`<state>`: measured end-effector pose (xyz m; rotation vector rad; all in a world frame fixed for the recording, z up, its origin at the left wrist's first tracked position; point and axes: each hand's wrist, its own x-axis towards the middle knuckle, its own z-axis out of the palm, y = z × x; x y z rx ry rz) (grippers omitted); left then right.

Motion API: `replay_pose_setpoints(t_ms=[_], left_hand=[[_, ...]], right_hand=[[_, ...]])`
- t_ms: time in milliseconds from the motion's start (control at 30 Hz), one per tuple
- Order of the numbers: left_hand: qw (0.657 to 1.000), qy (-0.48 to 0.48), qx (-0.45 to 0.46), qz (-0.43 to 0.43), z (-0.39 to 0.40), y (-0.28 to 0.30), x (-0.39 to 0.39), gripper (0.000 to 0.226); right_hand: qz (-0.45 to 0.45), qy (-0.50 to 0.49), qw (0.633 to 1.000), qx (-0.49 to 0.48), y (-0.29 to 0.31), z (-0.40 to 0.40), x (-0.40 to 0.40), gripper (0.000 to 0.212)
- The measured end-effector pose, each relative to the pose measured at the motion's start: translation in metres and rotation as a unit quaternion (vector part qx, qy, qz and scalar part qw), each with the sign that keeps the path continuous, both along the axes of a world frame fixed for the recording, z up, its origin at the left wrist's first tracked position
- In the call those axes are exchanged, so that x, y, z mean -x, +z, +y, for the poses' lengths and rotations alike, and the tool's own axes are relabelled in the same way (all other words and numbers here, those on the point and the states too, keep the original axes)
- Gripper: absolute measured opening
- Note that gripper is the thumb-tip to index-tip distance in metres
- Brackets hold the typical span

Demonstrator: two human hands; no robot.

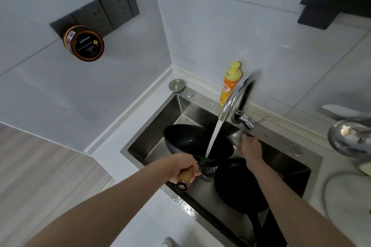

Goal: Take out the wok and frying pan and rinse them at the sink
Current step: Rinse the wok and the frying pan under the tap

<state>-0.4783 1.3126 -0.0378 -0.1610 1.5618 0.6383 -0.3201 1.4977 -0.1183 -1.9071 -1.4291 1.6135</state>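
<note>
Midway through the rinse, a person's left hand (pixel 183 170) is closed around the wooden handle (pixel 185 178) of a black wok (pixel 192 140), holding it tilted over the steel sink (pixel 152 126) while a stream of water (pixel 213 136) from the tap (pixel 233 96) falls into its bowl. The handle runs back toward the person, with the bowl lying beyond the grip, toward the tap. The right hand (pixel 250 147) reaches past the far side of the wok toward the sink's back edge below the tap lever (pixel 254 121); its fingers look spread, though whether they touch the rim or anything else cannot be told from this angle. The frying pan (pixel 236 186) rests on the sink floor beneath the right forearm, its handle pointing toward the person. A yellow soap bottle (pixel 229 84) stands behind the tap.
</note>
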Motion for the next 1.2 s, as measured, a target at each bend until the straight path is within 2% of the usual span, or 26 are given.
replay_pose_setpoints(t_ms=[100, 200, 333, 400, 467, 500, 600, 667, 700, 867, 967, 1067, 1133, 1200], left_hand=[[1.0, -0.005, -0.004, 0.003, -0.008, -0.005, -0.005, 0.026], [1.0, 0.014, -0.011, -0.016, -0.015, -0.004, -0.013, 0.02], [0.992, 0.06, -0.048, -0.098, -0.04, 0.002, -0.025, 0.006], [0.991, 0.061, -0.051, -0.107, -0.058, 0.003, -0.028, 0.009], [0.992, 0.059, -0.046, -0.104, -0.072, 0.003, -0.023, 0.018], [0.991, 0.062, -0.046, -0.11, -0.078, 0.005, -0.019, 0.02], [0.99, 0.053, -0.047, -0.124, -0.093, 0.004, -0.003, 0.027], [0.989, 0.033, -0.065, -0.127, -0.104, 0.007, 0.0, 0.02], [0.99, 0.02, -0.07, -0.125, -0.108, 0.009, 0.0, 0.015], [0.991, -0.02, -0.066, -0.117, -0.125, 0.009, -0.003, 0.008], [0.991, -0.049, -0.044, -0.116, -0.132, 0.004, 0.005, 0.011], [0.992, -0.034, -0.035, -0.113, -0.131, -0.004, 0.007, 0.01], [0.994, -0.036, -0.027, -0.102, -0.135, -0.009, 0.007, 0.003], [0.994, -0.034, -0.024, -0.105, -0.135, -0.017, 0.005, 0.01]], right_hand=[[0.049, 0.069, 0.986, 0.141, 0.009, -0.051, 0.002, 0.02], [0.051, 0.133, 0.974, 0.174, 0.025, -0.089, 0.01, 0.029], [0.049, 0.198, 0.945, 0.258, 0.031, -0.135, 0.019, 0.045], [0.111, 0.181, 0.915, 0.343, 0.024, -0.157, 0.029, 0.049], [0.188, 0.108, 0.894, 0.392, 0.005, -0.173, 0.045, 0.068], [0.211, 0.066, 0.89, 0.399, 0.002, -0.181, 0.049, 0.069], [0.239, 0.0, 0.888, 0.393, 0.031, -0.215, 0.065, 0.042], [0.254, -0.043, 0.887, 0.383, 0.041, -0.229, 0.068, 0.025], [0.267, -0.055, 0.883, 0.381, 0.044, -0.236, 0.067, 0.024], [0.262, -0.071, 0.887, 0.375, 0.043, -0.26, 0.062, 0.028], [0.252, -0.034, 0.882, 0.396, 0.033, -0.262, 0.062, 0.033], [0.235, 0.015, 0.883, 0.405, 0.02, -0.254, 0.07, 0.024], [0.237, 0.041, 0.878, 0.414, 0.007, -0.253, 0.074, 0.032], [0.241, 0.036, 0.877, 0.414, -0.012, -0.25, 0.076, 0.036]])
